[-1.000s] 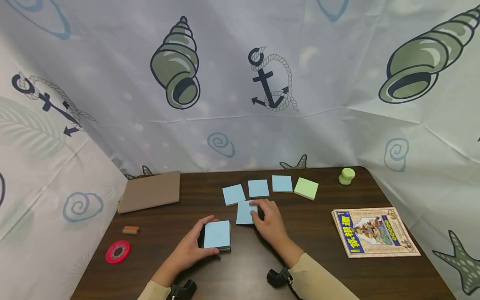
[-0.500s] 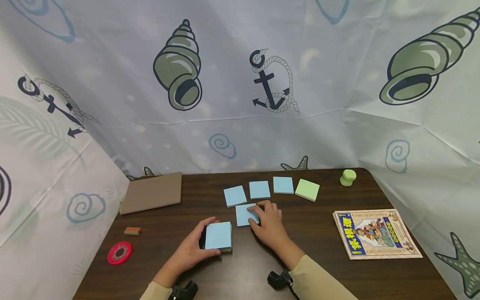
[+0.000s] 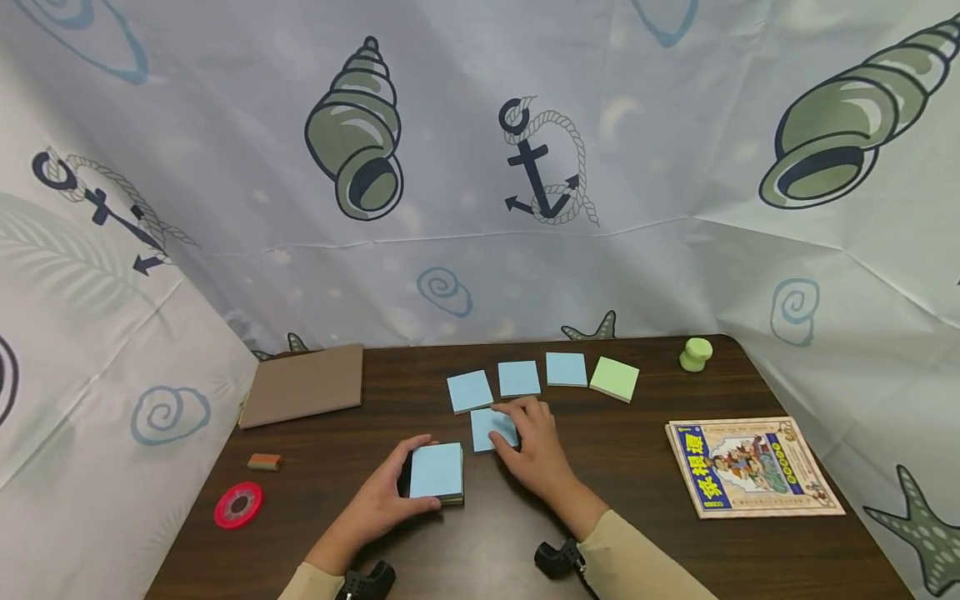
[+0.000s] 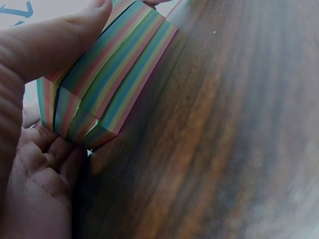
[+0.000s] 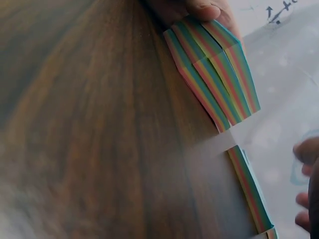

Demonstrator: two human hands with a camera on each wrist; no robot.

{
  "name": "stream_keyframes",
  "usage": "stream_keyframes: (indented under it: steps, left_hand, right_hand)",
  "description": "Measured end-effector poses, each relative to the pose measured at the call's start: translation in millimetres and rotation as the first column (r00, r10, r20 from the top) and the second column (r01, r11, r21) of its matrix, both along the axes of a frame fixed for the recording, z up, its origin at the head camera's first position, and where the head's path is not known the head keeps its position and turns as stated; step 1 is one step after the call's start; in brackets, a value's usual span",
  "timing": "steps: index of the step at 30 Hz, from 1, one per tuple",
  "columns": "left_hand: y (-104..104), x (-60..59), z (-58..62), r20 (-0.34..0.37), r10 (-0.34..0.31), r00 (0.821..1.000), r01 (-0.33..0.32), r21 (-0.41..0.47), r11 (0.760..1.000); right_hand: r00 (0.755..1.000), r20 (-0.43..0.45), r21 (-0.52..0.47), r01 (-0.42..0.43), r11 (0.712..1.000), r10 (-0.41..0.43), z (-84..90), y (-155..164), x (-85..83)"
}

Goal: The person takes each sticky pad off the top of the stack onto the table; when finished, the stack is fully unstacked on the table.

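A stack of sticky note pads (image 3: 437, 471), blue on top, stands on the table, gripped by my left hand (image 3: 386, 492) with thumb and fingers on opposite sides. The left wrist view shows the striped edges of the stack (image 4: 119, 74) beneath the thumb. My right hand (image 3: 536, 450) hovers over a single blue sticky note pad (image 3: 481, 432), its index finger by the far edge and thumb above the top face. From the right wrist, the fingertips (image 5: 308, 152) appear apart from the single pad (image 5: 250, 189), loosely bent with nothing between them.
Three blue pads (image 3: 519, 379) and a green pad (image 3: 615, 379) form a row behind. A brown board (image 3: 307, 386), an orange eraser-like block (image 3: 264, 462) and a red ring (image 3: 238, 505) lie left. Comic books (image 3: 753, 467) and a green knob-shaped object (image 3: 695, 355) are right.
The single blue pad has shifted slightly toward me. My right hand's index finger has moved left to its far edge, and the thumb now overlaps its top. The left hand holds still.
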State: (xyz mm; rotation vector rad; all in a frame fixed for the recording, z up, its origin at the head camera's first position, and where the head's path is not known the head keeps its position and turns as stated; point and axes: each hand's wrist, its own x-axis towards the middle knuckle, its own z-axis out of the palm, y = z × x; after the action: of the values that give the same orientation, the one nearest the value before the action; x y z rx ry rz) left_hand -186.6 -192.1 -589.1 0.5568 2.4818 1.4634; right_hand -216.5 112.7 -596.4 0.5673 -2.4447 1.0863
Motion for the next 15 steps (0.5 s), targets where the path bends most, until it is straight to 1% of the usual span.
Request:
stream_keyframes:
  steps: [2,4,8,10,12,15]
  left_hand:
    - [0.3,-0.6,0.2,0.008,0.007,1.0,-0.007,0.001,1.0]
    - [0.3,-1.0,-0.2,0.011,0.012,1.0,-0.012,-0.003,1.0]
    - [-0.4,-1.2,-1.9,0.01,0.013,1.0,-0.013,-0.012,1.0]
    - [-0.8,-1.1,-2.8,0.011,0.007,1.0,-0.007,-0.01,1.0]
    - [-1.1,-1.2,-3.0,0.01,-0.002,1.0,0.002,-0.003,1.0]
    - [-1.8,-1.0,-3.0,0.009,-0.016,1.0,0.016,0.0,1.0]
  right_hand:
    - [0.997,-0.018,-0.034,-0.075,0.997,0.074,1.4,-1.6,1.9]
    - [0.987,-0.009,-0.076,-0.16,0.984,0.159,2.2,-4.3,5.0]
    - [0.949,0.038,-0.173,-0.302,0.937,0.313,2.0,-12.8,12.4]
    - [0.926,0.063,-0.223,-0.35,0.91,0.372,2.6,-17.6,16.5]
    - [0.906,0.097,-0.262,-0.377,0.888,0.413,2.8,-21.9,20.1]
    - [0.866,0.169,-0.311,-0.406,0.859,0.471,4.8,-26.8,24.4]
